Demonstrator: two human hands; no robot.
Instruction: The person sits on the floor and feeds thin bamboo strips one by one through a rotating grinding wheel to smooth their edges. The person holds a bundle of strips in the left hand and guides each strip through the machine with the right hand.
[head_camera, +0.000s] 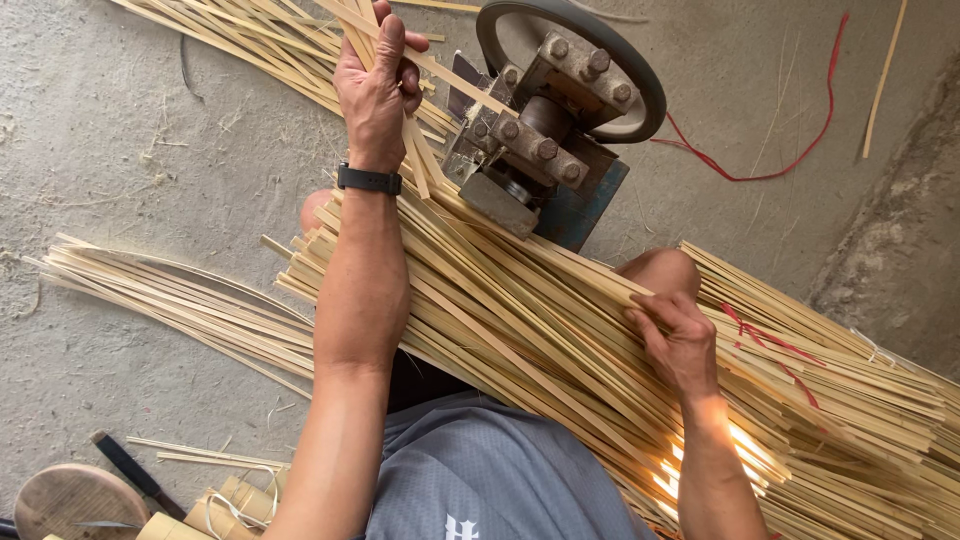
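Observation:
My left hand (376, 92) is raised and closed around a few thin pale bamboo strips (418, 150) beside a metal machine with a wheel (552, 120). A black band sits on that wrist. My right hand (677, 337) rests on a large bundle of bamboo strips (520, 320) lying across my lap, with fingers pinching at one strip on top. The bundle runs from the left to the lower right corner.
More bamboo strips lie on the concrete floor at the left (170, 295) and top left (240, 35). A red cord (760, 175) trails at the top right. A round wooden piece (75, 500), a dark-handled tool (130, 470) and short bamboo pieces (225, 505) sit at the bottom left.

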